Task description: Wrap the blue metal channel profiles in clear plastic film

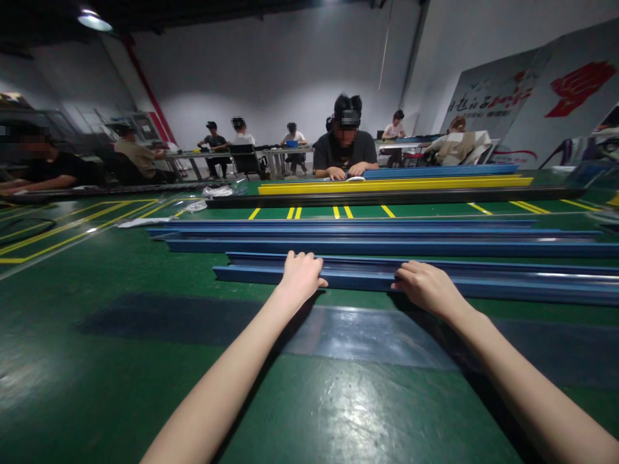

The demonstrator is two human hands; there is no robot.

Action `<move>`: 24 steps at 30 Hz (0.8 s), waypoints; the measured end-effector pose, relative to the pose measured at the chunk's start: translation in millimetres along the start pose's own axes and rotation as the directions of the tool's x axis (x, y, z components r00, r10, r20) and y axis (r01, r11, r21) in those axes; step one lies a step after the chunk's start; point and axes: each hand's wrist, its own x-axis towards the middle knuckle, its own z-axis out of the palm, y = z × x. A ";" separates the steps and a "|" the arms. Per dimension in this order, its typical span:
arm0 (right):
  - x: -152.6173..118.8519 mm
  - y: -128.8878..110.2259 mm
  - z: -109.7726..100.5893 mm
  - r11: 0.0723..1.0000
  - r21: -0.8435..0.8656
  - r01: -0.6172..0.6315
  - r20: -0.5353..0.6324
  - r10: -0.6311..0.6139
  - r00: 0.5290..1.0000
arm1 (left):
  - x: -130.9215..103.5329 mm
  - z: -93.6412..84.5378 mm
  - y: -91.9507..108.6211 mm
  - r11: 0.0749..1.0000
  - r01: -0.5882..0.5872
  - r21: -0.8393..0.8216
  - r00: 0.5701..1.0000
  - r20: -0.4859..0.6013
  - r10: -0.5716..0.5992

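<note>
A long blue channel (pixel 360 276) lies across the green table (pixel 145 393). My left hand (pixel 303 274) grips it left of the middle, fingers over the far side and thumb on the near wall. Farther right, my right hand (pixel 423 283) is closed on the same channel, its fingers curled over the near wall. A clear, flat plastic strip (pixel 358 332) lies on the table nearer to me, under my forearms.
Behind the held channel lie more blue channels (pixel 271 245), a black bar (pixel 387 196) and a yellow bar (pixel 396 186). A person (pixel 345 145) leans over the far side of the table. Crumpled clear plastic (pixel 196 206) sits at the back left.
</note>
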 end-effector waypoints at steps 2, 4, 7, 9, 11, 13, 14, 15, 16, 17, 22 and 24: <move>7.9 -7.7 -1.1 1.000 0.015 0.013 0.003 -0.013 1.000 | 4.4 1.2 10.6 0.998 -0.056 -0.026 0.997 -0.046 0.055; 15.9 -16.2 -2.4 0.999 0.033 0.030 0.017 -0.031 0.999 | 9.5 2.2 22.1 0.993 -0.110 -0.042 0.992 -0.072 0.107; 26.3 -28.5 -3.6 0.997 0.056 0.046 0.031 -0.048 0.998 | 15.8 2.5 33.1 0.987 -0.160 -0.027 0.983 -0.096 0.157; 31.2 -34.7 -3.9 0.996 0.072 0.047 0.042 -0.050 0.998 | 17.6 2.2 33.9 0.987 -0.161 -0.027 0.984 -0.077 0.159; 34.2 -38.5 -4.5 0.995 0.088 0.041 0.057 -0.046 0.997 | 17.6 1.7 30.9 0.989 -0.140 -0.040 0.989 -0.052 0.138; 35.1 -40.2 -6.0 0.994 0.099 0.038 0.076 -0.045 0.996 | 16.7 1.0 26.6 0.991 -0.122 -0.051 0.992 -0.036 0.120; 34.7 -40.2 -7.0 0.994 0.103 0.040 0.084 -0.049 0.995 | 16.2 0.4 24.5 0.992 -0.117 -0.054 0.993 -0.029 0.115; 33.5 -39.5 -8.1 0.993 0.105 0.045 0.090 -0.055 0.994 | 15.8 -0.2 22.4 0.992 -0.113 -0.055 0.993 -0.020 0.112; 31.5 -37.9 -9.3 0.993 0.105 0.051 0.093 -0.061 0.994 | 15.5 -1.0 20.3 0.992 -0.109 -0.056 0.994 -0.011 0.109; 28.8 -35.4 -10.3 0.993 0.104 0.055 0.094 -0.065 0.993 | 15.2 -1.8 18.0 0.993 -0.105 -0.059 0.994 0.000 0.105; 6.3 -8.7 -11.5 0.998 0.067 0.008 0.102 -0.015 0.995 | 13.7 -6.2 1.7 0.995 -0.062 -0.079 0.995 0.077 0.068; -2.4 3.6 -11.3 0.998 0.032 -0.049 0.118 0.045 0.992 | 12.7 -7.9 -6.2 0.998 -0.032 -0.061 0.993 0.110 0.039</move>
